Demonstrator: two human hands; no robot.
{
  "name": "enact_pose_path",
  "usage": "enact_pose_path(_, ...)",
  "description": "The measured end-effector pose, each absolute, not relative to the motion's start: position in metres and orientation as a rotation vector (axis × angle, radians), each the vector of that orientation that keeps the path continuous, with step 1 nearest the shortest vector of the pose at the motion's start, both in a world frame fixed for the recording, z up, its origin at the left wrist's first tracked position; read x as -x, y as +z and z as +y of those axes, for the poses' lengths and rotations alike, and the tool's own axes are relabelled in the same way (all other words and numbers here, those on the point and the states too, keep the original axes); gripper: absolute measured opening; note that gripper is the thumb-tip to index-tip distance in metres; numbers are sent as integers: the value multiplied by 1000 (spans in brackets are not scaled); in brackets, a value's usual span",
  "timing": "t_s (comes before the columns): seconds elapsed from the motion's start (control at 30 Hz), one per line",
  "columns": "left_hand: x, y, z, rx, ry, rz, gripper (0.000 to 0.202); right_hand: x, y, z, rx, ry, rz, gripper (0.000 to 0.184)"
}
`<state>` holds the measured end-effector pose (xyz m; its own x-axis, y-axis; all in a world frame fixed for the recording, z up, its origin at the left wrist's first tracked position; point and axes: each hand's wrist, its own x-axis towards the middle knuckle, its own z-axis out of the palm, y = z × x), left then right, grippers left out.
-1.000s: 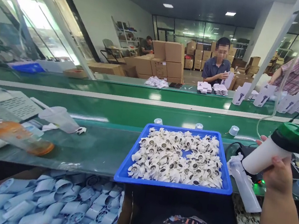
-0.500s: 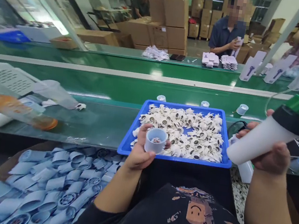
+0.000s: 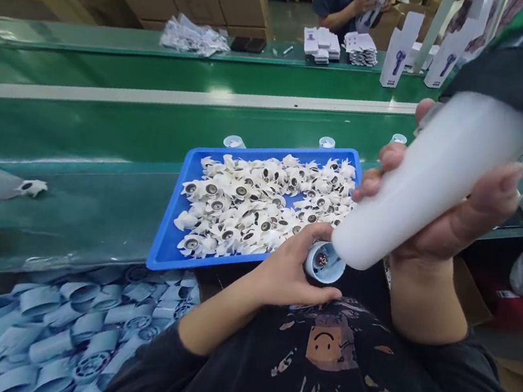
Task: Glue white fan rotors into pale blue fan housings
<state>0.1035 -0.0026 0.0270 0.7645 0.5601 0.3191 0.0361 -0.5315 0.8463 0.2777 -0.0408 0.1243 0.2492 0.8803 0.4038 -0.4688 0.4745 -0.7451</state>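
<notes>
My left hand (image 3: 297, 270) is closed around a light blue round fan housing (image 3: 323, 272), its open end facing up. A small reddish motor part shows inside the housing. My right hand (image 3: 450, 211) grips a thick white cylinder (image 3: 420, 187) with a black collar and green top, held at a slant. Its lower end is right at the housing's rim; whether they touch I cannot tell. Just beyond my hands lies a blue tray (image 3: 166, 221) filled with white fan impellers (image 3: 241, 199).
Light blue housings (image 3: 49, 334) are heaped at lower left. More housings stand on the green conveyor (image 3: 126, 143) behind the tray. Across it are stacked white boxes (image 3: 321, 44), plastic bags (image 3: 194, 35), and a person (image 3: 343, 11) handling a box.
My view has swung to the right and down. The housing and the white cylinder have come together in front of my chest, the cylinder's end now at the housing's rim.
</notes>
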Motion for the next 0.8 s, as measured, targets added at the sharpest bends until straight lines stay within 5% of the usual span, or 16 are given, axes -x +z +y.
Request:
enact_pose_path(0.2,-109,39,-9,-2142,819,437,35,-257,120,-44,711,922,-1015,41)
enact_pose_path(0.8,-112,39,-12,-2108,739,440,33,-254,117,-46,830,820,-962,50)
